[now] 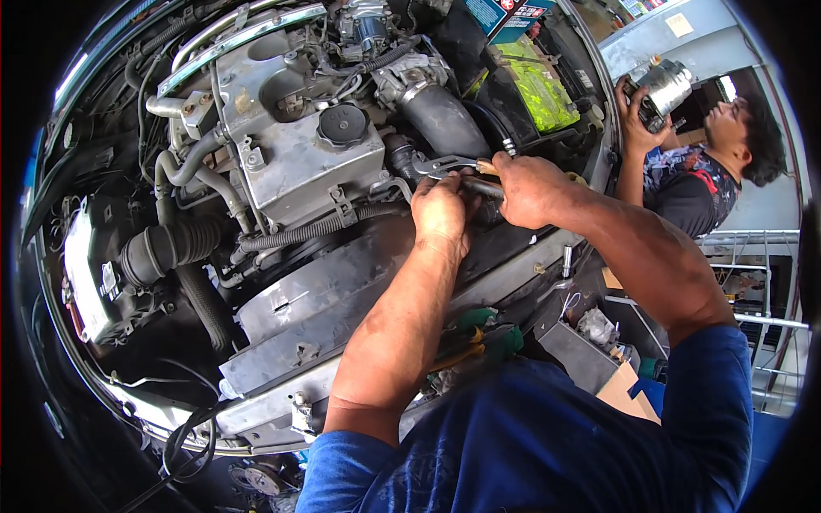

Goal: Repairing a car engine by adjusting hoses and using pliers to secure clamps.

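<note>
1. Plier-like tool [446,163]: held over the front of the engine bay, metal head pointed left, beside a short black hose [400,156].
2. Right hand [534,192]: closed around the tool's tan-coloured handle end.
3. Left hand [440,209]: placed just below the tool's head, fingers curled; whether anything is gripped cannot be told, fingertips partly hidden.
4. Wide black pipe [445,124]: seen just beyond the tool, angled toward the hands.
5. Silver engine cover [299,167]: located left of the hands, topped by a round black cap [343,125].
6. Yellow-green battery [537,90]: seated beyond the right hand; blue box [505,19] placed near it.
7. Ribbed black duct [171,245]: seen at far left of the bay.
8. Co-worker [697,197]: positioned at right; cylindrical metal part [669,88] held up in both hands.
</note>
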Demonstrator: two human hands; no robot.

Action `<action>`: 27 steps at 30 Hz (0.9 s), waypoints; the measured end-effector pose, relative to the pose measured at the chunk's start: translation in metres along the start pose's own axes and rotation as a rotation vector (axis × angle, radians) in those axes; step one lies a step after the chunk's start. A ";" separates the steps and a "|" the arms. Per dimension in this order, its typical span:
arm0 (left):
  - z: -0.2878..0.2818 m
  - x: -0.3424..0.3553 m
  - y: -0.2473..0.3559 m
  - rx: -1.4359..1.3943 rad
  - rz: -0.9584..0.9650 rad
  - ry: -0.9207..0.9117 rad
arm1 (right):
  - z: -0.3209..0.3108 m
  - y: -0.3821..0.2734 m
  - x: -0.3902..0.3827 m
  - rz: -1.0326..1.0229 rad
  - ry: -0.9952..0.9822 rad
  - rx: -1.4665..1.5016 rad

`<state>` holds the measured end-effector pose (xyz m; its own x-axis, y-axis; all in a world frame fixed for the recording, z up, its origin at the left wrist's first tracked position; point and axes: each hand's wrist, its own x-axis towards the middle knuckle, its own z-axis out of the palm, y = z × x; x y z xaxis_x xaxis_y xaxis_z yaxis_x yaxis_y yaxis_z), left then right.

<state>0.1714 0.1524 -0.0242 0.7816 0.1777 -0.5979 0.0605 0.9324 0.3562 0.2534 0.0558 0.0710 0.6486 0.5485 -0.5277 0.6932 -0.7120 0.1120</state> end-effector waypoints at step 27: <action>0.005 0.010 -0.007 -0.007 0.099 0.013 | 0.010 0.021 0.011 -0.061 0.053 0.068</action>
<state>0.1821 0.1462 -0.0290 0.7752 0.2735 -0.5694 -0.0215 0.9123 0.4090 0.2719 0.0428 0.0588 0.6226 0.6132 -0.4862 0.7103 -0.7035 0.0223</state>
